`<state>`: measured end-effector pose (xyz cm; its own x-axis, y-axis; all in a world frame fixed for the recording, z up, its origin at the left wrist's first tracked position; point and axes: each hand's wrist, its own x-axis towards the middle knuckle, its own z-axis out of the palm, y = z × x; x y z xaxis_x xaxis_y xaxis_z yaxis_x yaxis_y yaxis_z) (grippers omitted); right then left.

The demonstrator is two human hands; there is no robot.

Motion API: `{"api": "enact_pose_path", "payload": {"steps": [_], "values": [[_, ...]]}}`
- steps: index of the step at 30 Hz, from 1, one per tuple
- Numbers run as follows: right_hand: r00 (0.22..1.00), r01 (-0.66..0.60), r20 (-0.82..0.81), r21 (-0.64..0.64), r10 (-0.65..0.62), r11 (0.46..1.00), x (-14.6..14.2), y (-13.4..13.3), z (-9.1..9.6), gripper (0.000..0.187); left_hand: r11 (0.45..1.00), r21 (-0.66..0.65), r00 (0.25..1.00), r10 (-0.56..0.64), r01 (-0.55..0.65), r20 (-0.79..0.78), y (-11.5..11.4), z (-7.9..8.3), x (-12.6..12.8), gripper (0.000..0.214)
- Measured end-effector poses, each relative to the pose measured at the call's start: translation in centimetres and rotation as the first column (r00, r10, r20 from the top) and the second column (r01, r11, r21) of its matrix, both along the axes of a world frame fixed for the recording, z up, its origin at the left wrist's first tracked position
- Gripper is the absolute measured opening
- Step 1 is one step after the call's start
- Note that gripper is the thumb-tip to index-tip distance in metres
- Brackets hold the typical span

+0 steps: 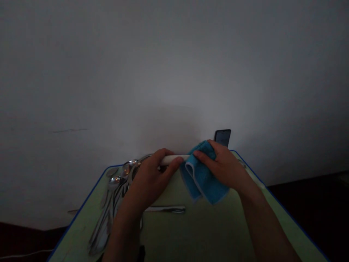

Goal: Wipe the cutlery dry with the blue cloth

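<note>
My left hand [152, 174] is closed round a pale, smooth utensil handle [169, 160], held roughly level above the table. What kind of utensil it belongs to does not show. A folded blue cloth [207, 182] with a light border is pinched in my right hand [222, 163]. The cloth covers the right end of the pale piece and hangs down below it. Under and beyond my left forearm lies a heap of shiny metal spoons and ladles [116, 180], partly hidden by the arm.
The green table [207, 233] has a blue edge and stands against a grey wall [174, 72]. A metal utensil handle [169, 209] lies across the tabletop. At the back, a phone [223, 137] leans on the wall. A pale utensil [256, 179] rests by the right edge.
</note>
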<state>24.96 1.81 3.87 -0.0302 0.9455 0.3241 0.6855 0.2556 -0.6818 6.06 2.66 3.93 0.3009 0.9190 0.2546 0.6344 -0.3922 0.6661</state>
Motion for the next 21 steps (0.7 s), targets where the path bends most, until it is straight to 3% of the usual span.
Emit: {"api": "enact_pose_path", "payload": {"steps": [8,14,21], "values": [[0.992,-0.114,0.058,0.070,0.110,0.991,-0.8,-3.4,1.5,0.036,0.987,0.155,0.997,-0.055,0.046,0.051,-2.6,1.2,-2.1,0.032],[0.952,-0.236,0.197,-0.006,0.232,0.972,-1.1,-5.4,1.1,0.034,0.987,0.097,0.991,-0.126,0.131,-0.054,-4.1,1.3,-3.5,0.026],[0.908,-0.350,0.206,-0.101,0.364,0.931,-0.3,-5.6,1.3,0.030,0.956,0.213,0.979,-0.183,0.199,-0.094,-5.6,2.2,-2.9,0.020]]}}
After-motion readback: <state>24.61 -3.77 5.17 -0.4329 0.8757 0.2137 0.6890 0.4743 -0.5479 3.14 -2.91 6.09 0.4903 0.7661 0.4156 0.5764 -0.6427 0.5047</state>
